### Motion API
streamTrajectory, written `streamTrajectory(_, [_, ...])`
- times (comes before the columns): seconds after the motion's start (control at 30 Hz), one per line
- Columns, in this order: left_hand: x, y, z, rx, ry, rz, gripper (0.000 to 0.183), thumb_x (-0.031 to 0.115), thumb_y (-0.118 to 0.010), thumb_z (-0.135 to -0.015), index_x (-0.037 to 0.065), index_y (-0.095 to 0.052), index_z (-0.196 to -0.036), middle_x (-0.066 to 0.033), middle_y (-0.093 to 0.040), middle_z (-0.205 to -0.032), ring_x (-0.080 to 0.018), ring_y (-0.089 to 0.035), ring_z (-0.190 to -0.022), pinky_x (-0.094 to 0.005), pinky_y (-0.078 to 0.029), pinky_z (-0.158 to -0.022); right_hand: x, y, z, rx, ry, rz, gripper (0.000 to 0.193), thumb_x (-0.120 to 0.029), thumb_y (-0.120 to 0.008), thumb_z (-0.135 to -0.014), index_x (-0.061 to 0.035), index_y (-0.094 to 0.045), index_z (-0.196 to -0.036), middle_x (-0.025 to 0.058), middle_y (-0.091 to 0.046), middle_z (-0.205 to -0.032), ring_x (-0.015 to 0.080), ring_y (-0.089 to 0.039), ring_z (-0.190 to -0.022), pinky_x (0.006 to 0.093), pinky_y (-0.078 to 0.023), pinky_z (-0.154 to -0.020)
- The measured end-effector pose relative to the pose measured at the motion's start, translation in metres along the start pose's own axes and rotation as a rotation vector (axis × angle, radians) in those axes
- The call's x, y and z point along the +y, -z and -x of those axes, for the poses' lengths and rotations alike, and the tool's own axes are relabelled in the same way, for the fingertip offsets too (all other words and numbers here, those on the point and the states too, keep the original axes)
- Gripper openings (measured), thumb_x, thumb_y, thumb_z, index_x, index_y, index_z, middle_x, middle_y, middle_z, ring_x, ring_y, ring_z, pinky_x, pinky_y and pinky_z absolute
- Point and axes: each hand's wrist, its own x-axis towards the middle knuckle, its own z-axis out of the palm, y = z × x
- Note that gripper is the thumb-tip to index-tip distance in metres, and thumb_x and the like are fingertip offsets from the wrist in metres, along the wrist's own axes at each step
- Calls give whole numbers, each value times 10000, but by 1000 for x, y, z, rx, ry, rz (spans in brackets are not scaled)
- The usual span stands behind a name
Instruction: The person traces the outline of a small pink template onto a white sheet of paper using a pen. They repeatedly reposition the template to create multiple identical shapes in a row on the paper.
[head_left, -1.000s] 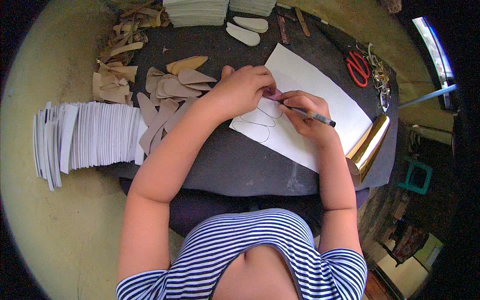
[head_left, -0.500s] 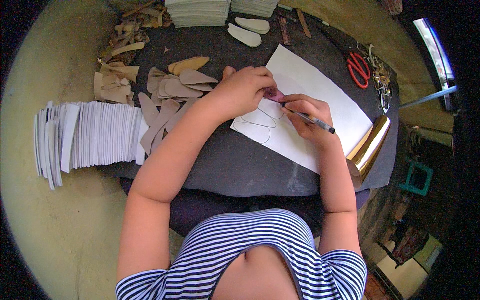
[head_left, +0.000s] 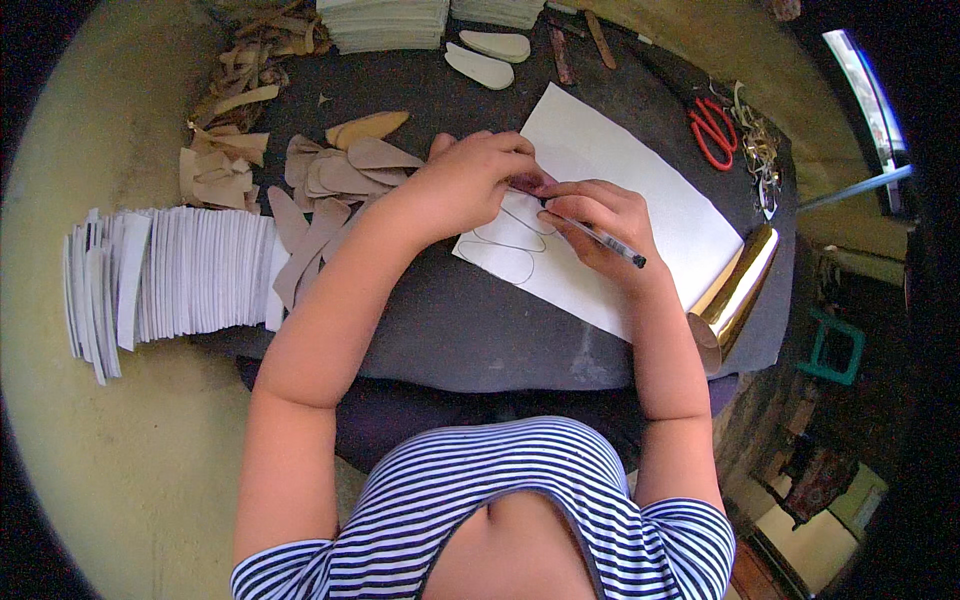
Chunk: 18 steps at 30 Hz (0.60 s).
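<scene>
Your right hand (head_left: pixel 605 225), right of the frame's centre, is closed around a pen (head_left: pixel 622 248), its fingers drawn together near the writing end, which points up and left. Your left hand (head_left: pixel 475 180), just above the centre, has its fingers bent downward over a dark reddish piece (head_left: pixel 528 183) on the white sheet (head_left: pixel 620 150); you cannot tell from this view whether it pinches that piece or only presses on it. The sheet lies aslant on the dark surface (head_left: pixel 450 330), from upper centre toward centre right, with rounded outlines (head_left: pixel 500 262) drawn at its lower left corner, below your hands. A gold roll (head_left: pixel 738 295) lies over its right end. Red-handled scissors (head_left: pixel 713 135) lie at the upper right. Brown rounded pieces (head_left: pixel 350 172) lie left of your left hand, partly behind your forearm, with a long row of white pieces (head_left: pixel 190 270) farther left. Two white rounded pieces (head_left: pixel 480 66) lie near the top centre, beside stacked white sheets (head_left: pixel 385 25).
</scene>
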Motion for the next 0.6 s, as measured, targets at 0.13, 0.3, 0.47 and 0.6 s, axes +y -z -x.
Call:
streamTrajectory(0.13, [-3,-3,1,32,-3,1,416,-15,-467,-792,162,-629,-1132,-51,-550,-1226,-261,-498,-1180,-503,-361,-916,-3,0,5,-1,-98,-46,236,-72,-721,-706,-121,-629,-917,65,-683,-941,257,-666,-799,325,-537,-672])
streamTrajectory(0.3, [-2,-3,1,31,-19,6,404,-12,-474,-786,147,-634,-1121,-61,-547,-1230,-262,-497,-1183,-496,-360,-916,-1,0,3,6,-65,-43,225,-87,-717,-711,-123,-632,-917,58,-684,-954,254,-665,-806,327,-536,-680])
streamTrajectory(0.47, [-5,-5,1,59,-31,3,409,-17,-472,-778,149,-641,-1112,-64,-546,-1230,-265,-498,-1182,-491,-362,-915,0,-1,-3,-19,-15,-18,211,-85,-711,-719,-115,-636,-915,64,-682,-952,265,-666,-803,337,-540,-671])
streamTrajectory(0.6, [-2,-2,0,20,-20,15,417,-18,-476,-772,145,-641,-1118,-64,-549,-1222,-265,-501,-1177,-487,-366,-914,1,-2,3,-14,-61,-57,221,-72,-701,-715,-112,-643,-924,67,-681,-968,268,-665,-818,336,-539,-692])
